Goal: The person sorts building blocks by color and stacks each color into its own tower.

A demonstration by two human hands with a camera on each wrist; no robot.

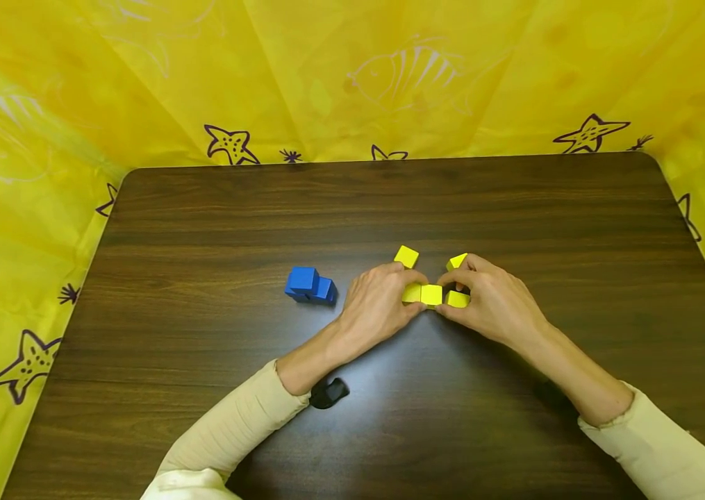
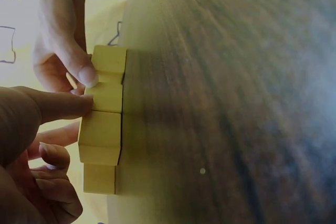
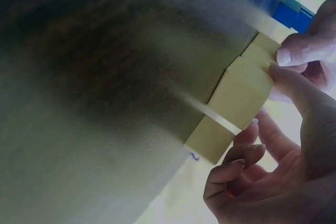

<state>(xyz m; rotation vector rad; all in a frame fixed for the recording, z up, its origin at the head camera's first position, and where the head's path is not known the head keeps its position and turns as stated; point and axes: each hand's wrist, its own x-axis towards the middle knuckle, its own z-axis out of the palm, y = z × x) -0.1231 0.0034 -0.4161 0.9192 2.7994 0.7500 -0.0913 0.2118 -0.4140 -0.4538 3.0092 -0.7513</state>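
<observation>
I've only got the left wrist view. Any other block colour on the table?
Observer: Yes, the head view shows blue blocks bunched to the left of the left hand.
Operator: Any gap in the yellow row?
Observer: Yes, the right wrist view shows a bright slit between the end yellow block and the next one.
Operator: Anything by the left cuff?
Observer: In the head view, a small black object sits beside it; can't tell what.

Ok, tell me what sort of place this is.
Probably an indoor play or demonstration corner: a dark table, a fish-print yellow sheet behind it and along both ends, and blue blocks and yellow blocks on top.
</observation>
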